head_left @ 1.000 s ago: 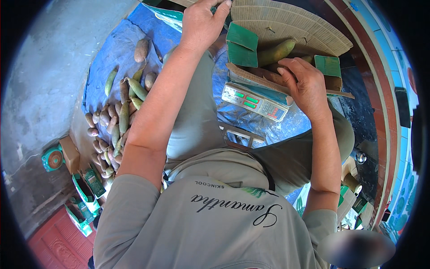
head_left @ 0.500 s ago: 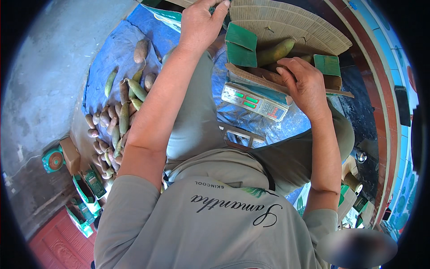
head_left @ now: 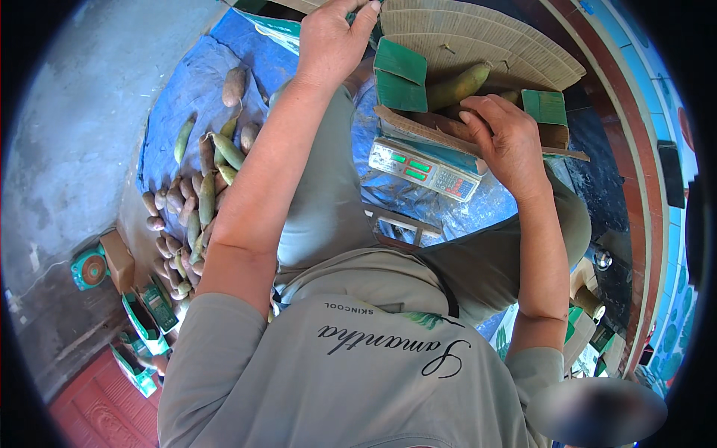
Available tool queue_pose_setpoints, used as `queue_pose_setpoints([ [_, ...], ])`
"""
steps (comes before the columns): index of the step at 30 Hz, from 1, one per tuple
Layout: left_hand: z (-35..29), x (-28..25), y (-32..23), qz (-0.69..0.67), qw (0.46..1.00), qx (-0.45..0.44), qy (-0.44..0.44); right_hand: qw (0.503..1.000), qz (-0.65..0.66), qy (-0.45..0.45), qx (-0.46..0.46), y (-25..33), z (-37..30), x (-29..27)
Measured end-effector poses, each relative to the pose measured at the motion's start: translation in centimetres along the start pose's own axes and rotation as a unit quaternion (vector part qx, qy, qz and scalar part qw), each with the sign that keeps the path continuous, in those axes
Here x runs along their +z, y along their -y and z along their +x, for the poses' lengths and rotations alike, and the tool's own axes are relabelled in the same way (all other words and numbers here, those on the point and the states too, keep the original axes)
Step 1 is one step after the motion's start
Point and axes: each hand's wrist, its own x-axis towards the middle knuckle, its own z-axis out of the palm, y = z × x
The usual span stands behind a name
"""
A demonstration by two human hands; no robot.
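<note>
A cardboard box with green flaps [head_left: 401, 75] rests on a white digital scale [head_left: 424, 170] whose small displays glow green. Inside lie a long green fruit [head_left: 457, 86] and brownish ones, partly hidden. My right hand [head_left: 509, 138] hangs over the box's near wall, fingers loosely bent and thumb apart, close to a brown piece. Its fingertips are partly out of sight. At the top edge, my left hand [head_left: 332, 37] is closed beside the box's left side. A dark green bit shows at its fingers, too little to name.
A heap of long green and brown fruits or tubers [head_left: 202, 198] lies left, partly on a blue sheet [head_left: 202, 75]. Green cartons [head_left: 146, 321] and a round teal device [head_left: 89, 267] stand lower left. A tiled wall edge [head_left: 635, 149] runs along the right.
Both my hands stay almost still, and the box and scale keep their places. A small skin-coloured shape has appeared beside the green cartons at lower left.
</note>
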Motion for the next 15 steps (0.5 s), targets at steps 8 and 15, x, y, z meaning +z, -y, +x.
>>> queue_pose_setpoints([
  [8,0.03,0.1,0.16,-0.001,1.0,-0.004,0.002,1.0,0.0,0.003,0.006,0.0,0.04,-0.01],
  [15,0.01,-0.02,-0.17,-0.008,1.0,-0.018,0.006,1.0,-0.004,0.005,0.003,-0.08,0.01,0.05],
])
